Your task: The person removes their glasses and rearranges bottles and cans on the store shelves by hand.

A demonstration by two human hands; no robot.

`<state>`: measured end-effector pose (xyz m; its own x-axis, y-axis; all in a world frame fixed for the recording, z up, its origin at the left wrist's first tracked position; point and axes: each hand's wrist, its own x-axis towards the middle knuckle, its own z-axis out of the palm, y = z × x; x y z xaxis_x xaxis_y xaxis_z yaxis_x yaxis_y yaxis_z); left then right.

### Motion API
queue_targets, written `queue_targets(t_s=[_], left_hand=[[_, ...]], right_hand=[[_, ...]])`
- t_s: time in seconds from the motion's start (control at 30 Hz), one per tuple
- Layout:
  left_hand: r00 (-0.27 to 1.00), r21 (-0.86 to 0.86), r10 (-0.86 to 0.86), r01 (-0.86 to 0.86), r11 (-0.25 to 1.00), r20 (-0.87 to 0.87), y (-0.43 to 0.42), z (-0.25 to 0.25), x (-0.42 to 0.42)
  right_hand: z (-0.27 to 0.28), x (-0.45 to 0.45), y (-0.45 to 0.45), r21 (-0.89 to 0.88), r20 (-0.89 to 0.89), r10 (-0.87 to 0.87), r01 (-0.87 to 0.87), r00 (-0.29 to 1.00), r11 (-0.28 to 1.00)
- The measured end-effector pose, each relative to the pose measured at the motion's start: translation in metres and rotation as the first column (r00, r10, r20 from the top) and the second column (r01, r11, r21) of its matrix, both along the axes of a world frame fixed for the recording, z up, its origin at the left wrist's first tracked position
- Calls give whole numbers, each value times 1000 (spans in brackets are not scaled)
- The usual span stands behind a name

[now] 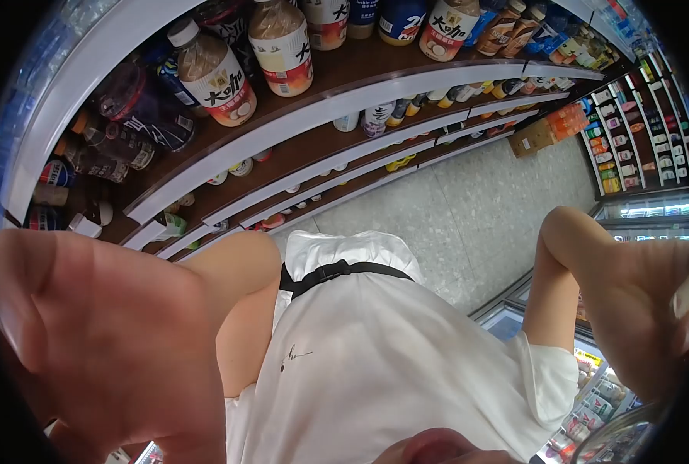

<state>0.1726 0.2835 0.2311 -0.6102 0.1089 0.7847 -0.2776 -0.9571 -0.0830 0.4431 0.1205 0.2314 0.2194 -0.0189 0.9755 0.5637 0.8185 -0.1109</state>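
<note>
"大咖" stands on the tan plastic bottle with a white-and-red label [217,77]; well right of it, another tan plastic bottle [446,31] repeats "大咖"; between them, a dark-blue container [363,17] reads "luckin".

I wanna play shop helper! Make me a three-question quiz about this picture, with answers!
1. True or false: the left hand and right hand rest on the floor.
2. What crosses the white shirt?
a) red scarf
b) black belt
c) green ribbon
3. Fill in: bottles stand on a brown ____.

Key:
1. False; both are raised close to the camera.
2. b
3. shelf
</note>
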Motion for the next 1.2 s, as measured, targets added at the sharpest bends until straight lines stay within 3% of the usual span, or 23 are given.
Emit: queue_targets(t_s=[0.23,0.3,0.43,0.5,0.63,0.7,0.83,0.9,0.93,1.0,1.2], left_hand=[[989,-73,130,-124,990,73,-8,-12,17],[996,14,-60,59,998,73,-4,3,-1],[998,-60,-48,46,997,-34,-7,3,-30],[977,-6,214,-214,977,1,-8,-2,-18],[980,-94,186,-193,977,-78,-18,-7,-26],[993,53,13,-7,999,-114,-16,-5,-37],[991,-47,134,-133,990,0,-19,-5,-41],[984,-56,-54,45,997,-167,-21,-7,-59],[985,-54,-52,43,998,-165,-27,-11,-57],[825,-58,-526,526,848,-206,-44,-17,-44],[956,-5,-175,179,984,-235,-41,-16,-2]], right_hand=[[2,-7,-13,11,-3,-9,9,1000,1000],[3,-4,-25,27,-7,-8,8,1000,1000],[4,-3,-30,25,7,2,-2,1000,1000],[4,-10,-23,30,19,5,-6,1000,1000],[5,-20,-19,43,34,20,-22,999,999],[4,-32,-10,44,38,19,-21,999,999],[3,-36,-4,42,72,14,-17,997,999],[4,-34,-6,46,85,13,-17,996,999],[4,-34,-8,47,86,16,-20,996,999],[4,-42,-7,67,74,28,-33,997,997],[7,-55,-5,161,65,101,-111,993,981]])
